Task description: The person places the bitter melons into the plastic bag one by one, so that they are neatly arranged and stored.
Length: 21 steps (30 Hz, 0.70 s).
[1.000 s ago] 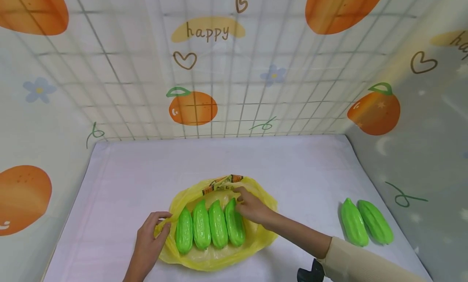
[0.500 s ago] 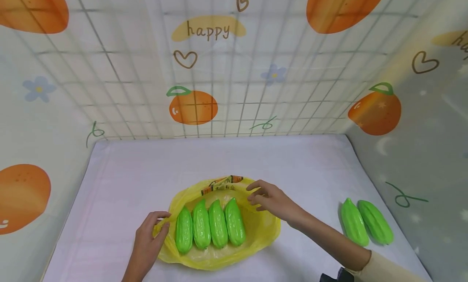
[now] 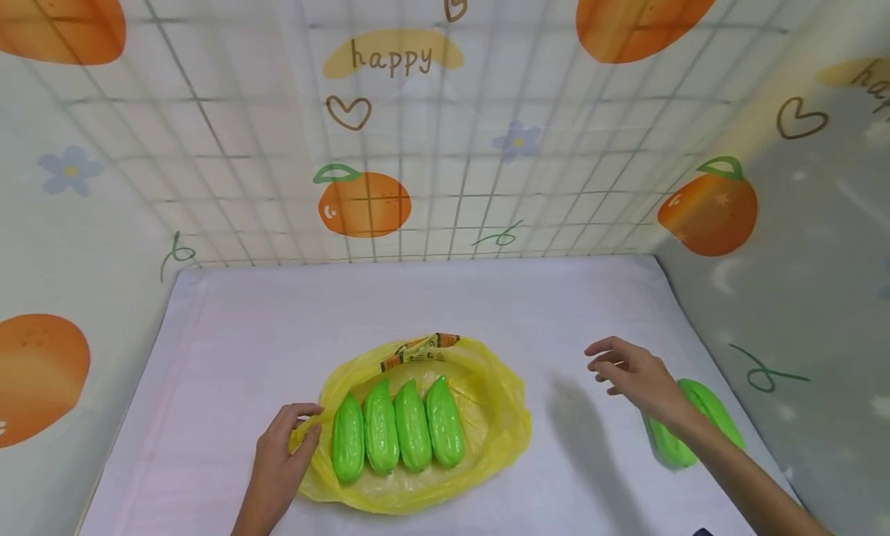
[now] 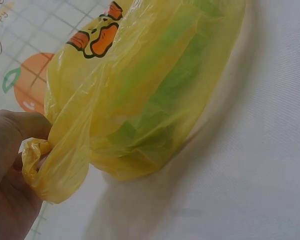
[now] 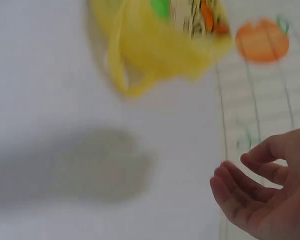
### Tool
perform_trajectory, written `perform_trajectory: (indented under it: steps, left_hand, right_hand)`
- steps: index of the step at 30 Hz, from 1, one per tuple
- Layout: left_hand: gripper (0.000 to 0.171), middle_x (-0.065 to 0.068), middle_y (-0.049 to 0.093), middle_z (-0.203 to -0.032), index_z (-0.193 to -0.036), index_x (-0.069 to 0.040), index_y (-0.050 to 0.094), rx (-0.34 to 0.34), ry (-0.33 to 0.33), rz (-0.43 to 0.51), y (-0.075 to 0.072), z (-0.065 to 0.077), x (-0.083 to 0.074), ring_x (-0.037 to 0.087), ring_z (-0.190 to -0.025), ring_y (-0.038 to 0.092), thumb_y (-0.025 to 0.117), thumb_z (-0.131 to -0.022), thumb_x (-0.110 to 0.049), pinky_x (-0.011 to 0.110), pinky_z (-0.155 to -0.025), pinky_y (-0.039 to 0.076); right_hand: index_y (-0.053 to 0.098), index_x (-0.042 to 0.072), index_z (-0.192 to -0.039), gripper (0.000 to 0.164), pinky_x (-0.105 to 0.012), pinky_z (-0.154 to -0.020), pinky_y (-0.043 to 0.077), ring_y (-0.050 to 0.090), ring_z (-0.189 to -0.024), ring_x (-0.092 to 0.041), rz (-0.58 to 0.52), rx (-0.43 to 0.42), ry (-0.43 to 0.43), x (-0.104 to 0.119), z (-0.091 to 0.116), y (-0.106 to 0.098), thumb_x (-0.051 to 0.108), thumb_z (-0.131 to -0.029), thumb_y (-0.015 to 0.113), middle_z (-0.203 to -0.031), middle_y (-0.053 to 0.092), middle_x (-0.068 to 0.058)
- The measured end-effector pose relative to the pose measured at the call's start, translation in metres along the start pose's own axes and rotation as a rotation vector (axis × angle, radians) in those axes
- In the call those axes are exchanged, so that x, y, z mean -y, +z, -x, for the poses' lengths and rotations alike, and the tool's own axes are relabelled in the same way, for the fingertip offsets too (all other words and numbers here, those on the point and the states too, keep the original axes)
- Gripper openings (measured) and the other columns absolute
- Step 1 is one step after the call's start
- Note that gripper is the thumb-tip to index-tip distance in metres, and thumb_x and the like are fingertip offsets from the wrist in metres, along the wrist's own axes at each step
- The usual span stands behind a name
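Note:
A yellow plastic bag (image 3: pixel 494 412) lies spread wide on the table, its mouth facing up. Inside, several glossy green gourd-like fruits (image 3: pixel 415 428) sit side by side in a row. My left hand (image 3: pixel 276 463) pinches the bag's left rim; in the left wrist view, its thumb and fingers grip a bunched handle loop (image 4: pixel 65 167). My right hand (image 3: pixel 636 378) hovers right of the bag, fingers loosely bent and holding nothing. Two more green fruits (image 3: pixel 716 412) lie at the table's right side, partly hidden behind the right hand and forearm.
A white cloth covers the table (image 3: pixel 278 312). Patterned curtain walls (image 3: pixel 431 150) with printed oranges and grid lines rise at the back and both sides. The right arm's shadow (image 3: pixel 584 428) falls between the bag and the two fruits.
My right hand has left the row of fruits and the bag, moving right toward the two loose fruits. The bag's right side opened outward. My left hand stays on the rim.

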<state>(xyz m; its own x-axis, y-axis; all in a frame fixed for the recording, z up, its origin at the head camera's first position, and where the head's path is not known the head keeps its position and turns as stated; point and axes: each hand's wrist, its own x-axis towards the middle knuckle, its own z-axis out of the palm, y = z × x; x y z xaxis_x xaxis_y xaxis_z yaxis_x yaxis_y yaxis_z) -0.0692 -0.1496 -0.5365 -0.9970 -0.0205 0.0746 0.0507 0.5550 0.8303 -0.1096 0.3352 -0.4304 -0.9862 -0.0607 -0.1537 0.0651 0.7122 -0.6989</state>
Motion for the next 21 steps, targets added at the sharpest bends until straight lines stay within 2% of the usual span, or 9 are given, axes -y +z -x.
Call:
perform_trajectory:
  steps: [3,7,10,15,18,21]
  left_hand:
    - [0.02,-0.001,0.065,-0.113,-0.114,-0.012,0.065,-0.001,0.004,-0.002,0.0,0.0,0.001,0.015,-0.105,0.06,0.065,-0.096,-0.005,0.044,-0.09,0.048]
    - [0.021,-0.001,0.065,-0.113,-0.115,-0.013,0.065,0.005,-0.004,-0.005,0.001,0.0,0.002,0.016,-0.106,0.06,0.064,-0.096,-0.005,0.044,-0.09,0.048]
    - [0.021,-0.001,0.065,-0.113,-0.114,-0.013,0.065,0.002,0.001,-0.006,0.002,-0.001,0.003,0.016,-0.106,0.06,0.065,-0.095,-0.004,0.045,-0.09,0.048]
    - [0.022,-0.002,0.065,-0.112,-0.113,-0.012,0.066,-0.01,0.015,-0.007,0.002,0.0,0.005,0.016,-0.104,0.06,0.066,-0.094,-0.003,0.044,-0.089,0.049]
    - [0.021,-0.002,0.065,-0.112,-0.114,-0.012,0.065,-0.004,0.008,-0.008,0.002,0.0,0.005,0.016,-0.105,0.06,0.065,-0.094,-0.004,0.045,-0.09,0.049]
    - [0.021,-0.001,0.065,-0.113,-0.114,-0.012,0.065,0.005,0.001,0.001,0.002,0.0,0.003,0.016,-0.106,0.06,0.065,-0.095,-0.005,0.045,-0.091,0.048]
  right_hand:
    - [0.06,0.001,-0.118,0.023,-0.034,-0.064,0.053,0.066,-0.086,-0.028,0.182,-0.066,-0.018,-0.026,0.004,-0.013,0.006,-0.098,0.05,-0.102,0.069,-0.017]
    - [0.061,-0.001,-0.114,0.021,-0.039,-0.064,0.051,0.066,-0.085,-0.034,0.314,-0.097,-0.002,-0.054,0.01,-0.028,0.005,-0.096,0.054,-0.098,0.068,-0.02]
    - [0.06,-0.005,-0.114,0.022,-0.04,-0.063,0.051,0.064,-0.083,-0.036,0.355,-0.103,0.012,-0.068,0.013,-0.035,0.003,-0.094,0.055,-0.096,0.067,-0.022]
    - [0.055,-0.012,-0.118,0.03,-0.036,-0.058,0.048,0.059,-0.076,-0.031,0.404,-0.108,0.058,-0.086,0.013,-0.04,0.0,-0.091,0.055,-0.093,0.064,-0.026]
    - [0.053,-0.014,-0.12,0.035,-0.04,-0.059,0.05,0.059,-0.076,-0.033,0.428,-0.093,0.087,-0.094,0.013,-0.04,-0.001,-0.088,0.057,-0.094,0.062,-0.03]
    - [0.053,-0.015,-0.121,0.037,-0.046,-0.063,0.053,0.061,-0.082,-0.04,0.442,-0.079,0.078,-0.102,0.013,-0.041,-0.002,-0.087,0.057,-0.097,0.062,-0.033]
